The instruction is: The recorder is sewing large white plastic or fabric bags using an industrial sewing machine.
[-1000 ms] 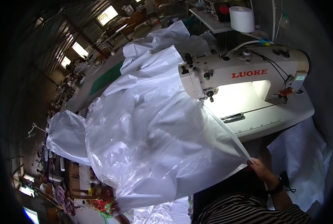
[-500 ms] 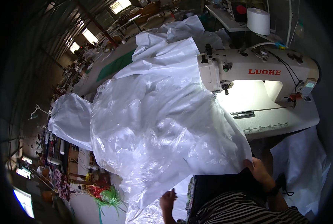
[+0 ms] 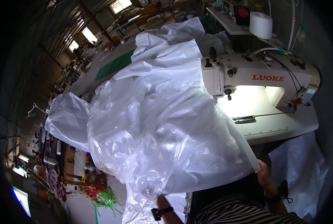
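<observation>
A large white, partly translucent plastic sheet (image 3: pixel 136 123) spreads over the sewing table, creased and shiny. Its right edge runs back to the needle area of a white sewing machine (image 3: pixel 256 74). My right hand (image 3: pixel 264 174) is closed on the near right corner of the sheet, pinching its edge. At the sheet's near edge, lower centre, my left hand (image 3: pixel 162 202) grips the bunched plastic; its fingertips are mostly hidden by the folds. Between the two hands the near edge hangs in a shallow curve above my lap.
Thread snips (image 3: pixel 244 119) lie on the machine bed, under its lamp. A white thread cone (image 3: pixel 261 25) stands behind the machine. More white sheeting (image 3: pixel 299 168) hangs at the right. Green and red strands (image 3: pixel 105 198) lie at the lower left.
My left hand has moved up and left onto the sheet's near edge and closed there. My right hand has shifted slightly right and down with the corner, drawing the edge out.
</observation>
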The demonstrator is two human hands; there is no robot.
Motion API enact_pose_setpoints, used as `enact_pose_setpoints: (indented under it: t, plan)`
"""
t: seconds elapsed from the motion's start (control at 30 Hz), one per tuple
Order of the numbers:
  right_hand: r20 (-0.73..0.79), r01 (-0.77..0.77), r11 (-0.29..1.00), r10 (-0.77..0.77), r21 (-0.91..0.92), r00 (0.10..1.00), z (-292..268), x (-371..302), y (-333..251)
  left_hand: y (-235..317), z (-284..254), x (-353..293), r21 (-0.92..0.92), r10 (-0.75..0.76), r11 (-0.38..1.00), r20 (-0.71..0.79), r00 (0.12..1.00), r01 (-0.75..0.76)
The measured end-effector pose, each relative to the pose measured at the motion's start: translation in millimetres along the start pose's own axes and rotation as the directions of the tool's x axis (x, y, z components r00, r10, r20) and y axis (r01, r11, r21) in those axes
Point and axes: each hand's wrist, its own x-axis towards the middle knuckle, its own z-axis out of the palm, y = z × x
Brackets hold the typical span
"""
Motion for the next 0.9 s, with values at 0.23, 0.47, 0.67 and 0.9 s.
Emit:
enact_pose_setpoints:
  t: [0.23, 0.47, 0.67, 0.9]
  plan:
    - [0.355, 0.001, 0.994, 0.04, -0.114, 0.934, 30.6, -0.2, 8.4, 221.6, -128.2, 68.6, 0.218, 0.376, 0.918, -0.21, 0.903, -0.332]
    - [0.102, -0.056, 0.978, 0.077, -0.201, 0.992, -25.5, 14.2, -5.2, 278.1, -177.7, 75.8, 0.463, 0.402, 0.851, -0.267, 0.876, -0.249]
    - [-0.084, 0.064, 0.901, -0.111, -0.429, 0.99, -15.1, 17.5, -22.2, 259.7, -103.9, -9.3, 0.564, 0.805, 0.513, -0.053, 0.591, -0.648]
    - [-0.055, 0.124, 0.943, -0.148, -0.309, 0.987, -9.9, 17.1, -47.9, 46.0, 115.0, -228.6, 0.324, 0.277, 0.232, 0.882, 0.381, -0.917]
